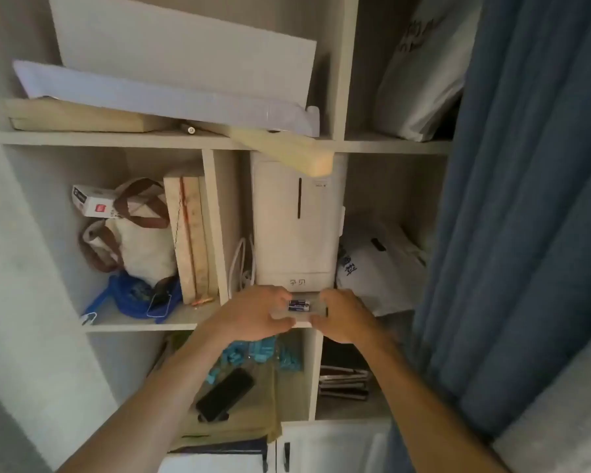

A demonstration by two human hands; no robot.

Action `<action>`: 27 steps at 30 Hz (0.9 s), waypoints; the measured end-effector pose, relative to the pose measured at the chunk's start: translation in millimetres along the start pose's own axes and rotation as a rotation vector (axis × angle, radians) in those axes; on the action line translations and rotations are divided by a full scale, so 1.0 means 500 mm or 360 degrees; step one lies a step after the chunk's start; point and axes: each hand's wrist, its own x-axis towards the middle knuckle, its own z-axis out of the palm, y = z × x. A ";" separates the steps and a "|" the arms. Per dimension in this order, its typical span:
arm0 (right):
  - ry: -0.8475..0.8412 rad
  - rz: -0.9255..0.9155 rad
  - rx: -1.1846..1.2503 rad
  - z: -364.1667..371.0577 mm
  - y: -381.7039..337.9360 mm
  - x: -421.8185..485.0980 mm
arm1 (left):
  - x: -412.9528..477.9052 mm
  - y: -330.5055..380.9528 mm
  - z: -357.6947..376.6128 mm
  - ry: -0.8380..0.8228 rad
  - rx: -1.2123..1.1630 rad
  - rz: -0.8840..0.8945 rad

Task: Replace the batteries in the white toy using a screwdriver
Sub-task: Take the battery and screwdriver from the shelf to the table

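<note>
Two dark blue batteries [299, 305] lie in a small clear plastic case [313, 310] at the front edge of the middle shelf [191, 324]. My left hand [253, 315] grips the case's left side, thumb near the batteries. My right hand [345, 319] grips its right side. Both forearms reach up from the bottom of the view. I see neither a white toy nor a screwdriver.
A tall white appliance [294, 227] stands just behind the case, white cables [241, 264] to its left. Wooden boards [190, 233], a cloth bag [140, 240] and a blue bag [133, 295] fill the left compartment. A black phone [224, 394] lies on the shelf below. A blue curtain [512, 199] hangs at right.
</note>
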 end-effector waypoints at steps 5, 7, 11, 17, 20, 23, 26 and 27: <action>0.0164 0.0276 -0.0234 0.057 0.011 0.070 | 0.121 -0.044 0.051 -0.0104 0.0102 0.0080; 0.0209 0.0318 -0.0379 0.074 0.019 0.090 | 0.158 -0.056 0.072 -0.0119 0.0128 0.0125; 0.0281 0.0395 -0.0574 0.093 0.026 0.112 | 0.207 -0.074 0.118 -0.0116 0.0296 0.0228; 0.0381 0.0508 -0.0306 0.122 0.032 0.114 | 0.230 -0.071 0.154 -0.0109 0.0381 0.0243; 0.0496 0.0506 -0.0061 0.144 0.043 0.100 | 0.223 -0.054 0.171 -0.0108 0.0597 0.0188; 0.0584 0.0331 0.0279 0.142 0.047 0.070 | 0.203 -0.046 0.179 -0.0018 0.0652 0.0190; 0.0594 0.0235 0.0779 0.116 0.035 0.025 | 0.166 -0.040 0.160 0.0139 0.0004 0.0039; 0.0548 0.0238 0.0924 0.111 0.032 0.016 | 0.150 -0.043 0.157 0.0201 -0.0332 -0.0007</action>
